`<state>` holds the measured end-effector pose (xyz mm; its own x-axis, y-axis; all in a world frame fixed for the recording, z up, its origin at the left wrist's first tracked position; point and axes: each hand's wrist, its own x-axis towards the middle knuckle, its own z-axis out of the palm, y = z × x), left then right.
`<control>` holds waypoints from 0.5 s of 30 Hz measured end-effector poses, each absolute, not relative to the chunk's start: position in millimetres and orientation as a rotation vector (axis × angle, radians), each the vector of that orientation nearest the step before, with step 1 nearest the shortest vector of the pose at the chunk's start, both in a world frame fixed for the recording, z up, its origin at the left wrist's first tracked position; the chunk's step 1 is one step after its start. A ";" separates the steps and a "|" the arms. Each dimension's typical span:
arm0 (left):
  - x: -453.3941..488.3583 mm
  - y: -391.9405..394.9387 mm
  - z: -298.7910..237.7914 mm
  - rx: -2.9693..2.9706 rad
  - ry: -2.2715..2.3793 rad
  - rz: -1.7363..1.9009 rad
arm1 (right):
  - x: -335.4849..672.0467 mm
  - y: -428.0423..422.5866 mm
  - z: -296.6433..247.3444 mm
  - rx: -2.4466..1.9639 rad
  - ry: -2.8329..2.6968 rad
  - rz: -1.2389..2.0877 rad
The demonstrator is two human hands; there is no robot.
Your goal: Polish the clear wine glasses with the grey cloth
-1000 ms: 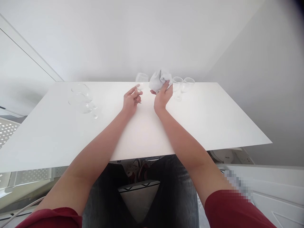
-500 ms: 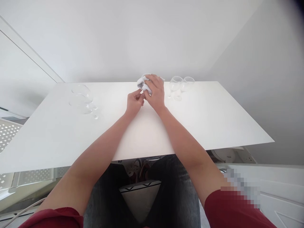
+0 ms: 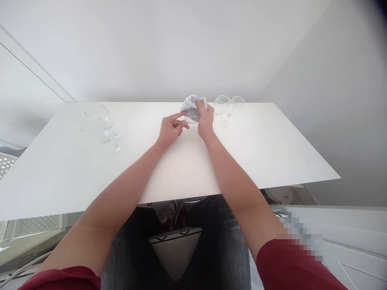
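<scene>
Near the back edge of the table, both hands hold a clear wine glass [image 3: 192, 116] with a white cloth [image 3: 190, 104] bunched over its far side. My left hand [image 3: 171, 128] is closed at the glass's left edge, thumb and fingers pinching it. On the other side, my right hand [image 3: 207, 120] grips the cloth against the glass, thumb toward me. The cloth and fingers hide much of the glass, so its stem cannot be made out. Just right of my right hand stand two clear wine glasses [image 3: 237, 106], upright and close together.
Two more clear stemmed glasses [image 3: 97, 124] lie on their sides at the left of the white table [image 3: 256, 153]. A wall [image 3: 169, 48] rises right behind the back edge. A white panelled door [image 3: 356, 233] stands at lower right.
My right hand has turned and shifted slightly right with the cloth, uncovering more of the glass. My left hand's forefinger now reaches along the glass edge. The view has shifted a little.
</scene>
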<state>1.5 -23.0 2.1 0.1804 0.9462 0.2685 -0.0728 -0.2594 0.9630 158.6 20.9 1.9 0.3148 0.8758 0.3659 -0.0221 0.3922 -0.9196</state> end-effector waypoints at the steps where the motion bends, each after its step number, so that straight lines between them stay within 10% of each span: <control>1: 0.9 -23.0 3.4 1.415 0.869 1.289 | 158.5 21.7 2.3 -0.936 -1.050 0.837; 15: 2.2 -2.6 -2.6 0.890 0.796 1.416 | 119.7 1.4 -0.4 -0.788 -1.414 0.899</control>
